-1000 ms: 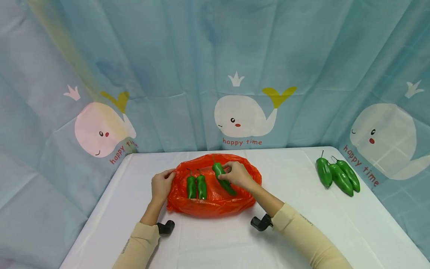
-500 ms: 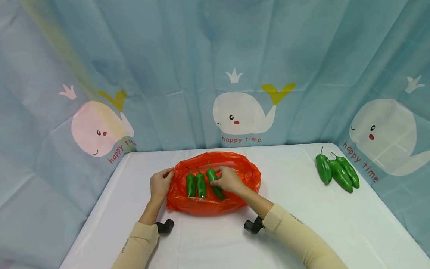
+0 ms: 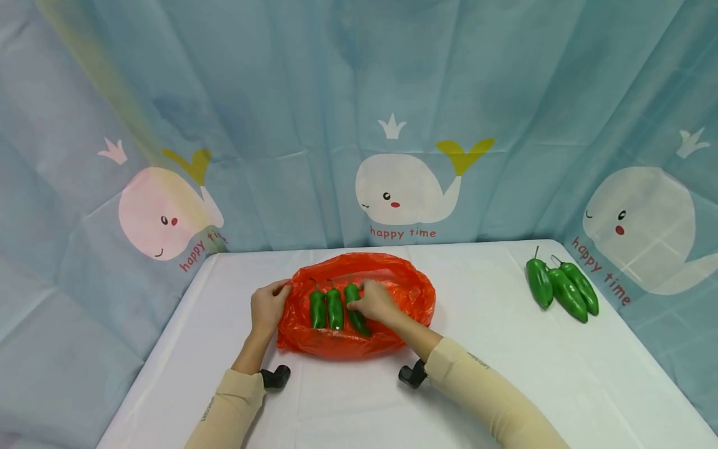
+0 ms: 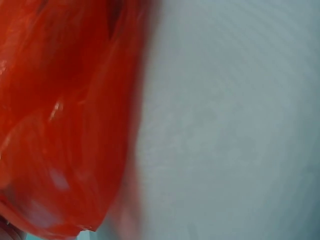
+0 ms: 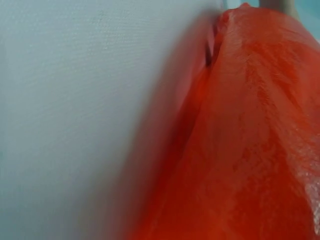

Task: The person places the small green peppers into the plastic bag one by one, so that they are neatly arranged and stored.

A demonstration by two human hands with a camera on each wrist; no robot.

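Observation:
An opened red plastic bag (image 3: 348, 348) lies on the white table, its mouth spread wide. My left hand (image 3: 269, 308) pinches the bag's left rim between thumb and fingers. Inside, two green peppers (image 3: 335, 308) lie side by side with their stems pointing away from me. My right hand (image 3: 376, 302) reaches over the bag and grips a third green pepper (image 3: 359, 322), which leans slightly just right of that pair. Both wrist views show only the bag's crinkled outer wall (image 4: 70, 125) against the tabletop, with the peppers out of sight.
Three more green peppers (image 3: 568, 294) rest in a group at the table's far right. A blue curtain (image 3: 291, 125) with whale prints hangs behind and at both sides of the white table (image 3: 482, 293). Black wrist cameras (image 3: 276, 377) sit under both forearms.
My right hand has carried its pepper left and lower into the bag, close to the other two. The left hand keeps its hold on the rim.

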